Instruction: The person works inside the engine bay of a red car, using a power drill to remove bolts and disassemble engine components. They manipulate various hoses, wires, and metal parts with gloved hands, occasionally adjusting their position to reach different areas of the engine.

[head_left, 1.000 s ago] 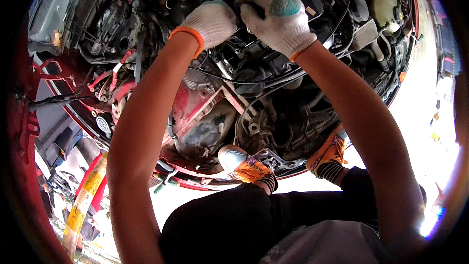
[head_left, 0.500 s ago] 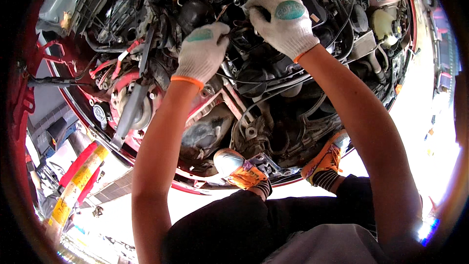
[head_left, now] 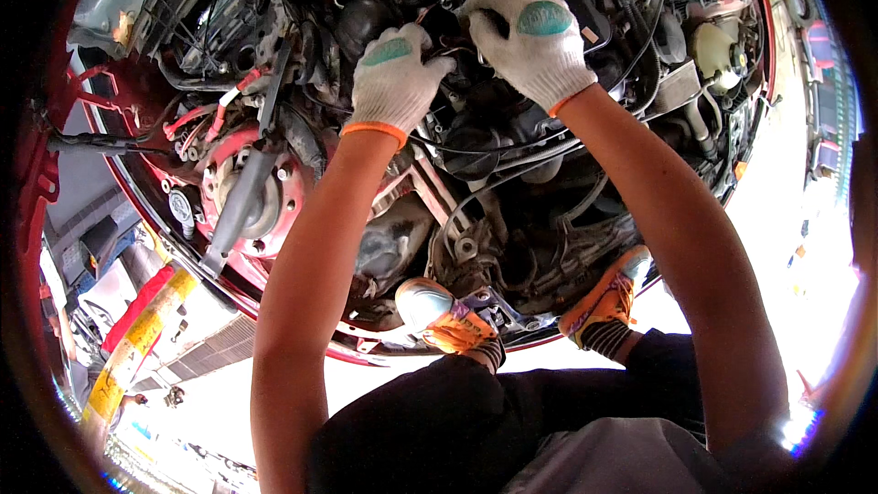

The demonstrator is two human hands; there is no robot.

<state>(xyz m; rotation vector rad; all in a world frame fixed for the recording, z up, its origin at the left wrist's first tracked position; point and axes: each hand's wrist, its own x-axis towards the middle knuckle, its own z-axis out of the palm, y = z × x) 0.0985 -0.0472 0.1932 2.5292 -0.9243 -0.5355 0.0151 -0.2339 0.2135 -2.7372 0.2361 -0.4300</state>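
The left hand (head_left: 395,84), its thumb apart from the fingers, is beside a black rounded part (head_left: 362,24); the right hand (head_left: 529,35) is curled. I cannot tell whether either 1 grasps something. The car engine (head_left: 526,122) lies under both.

1 yellow pole (head_left: 137,348) slants at left; the floor (head_left: 224,393) glares white.
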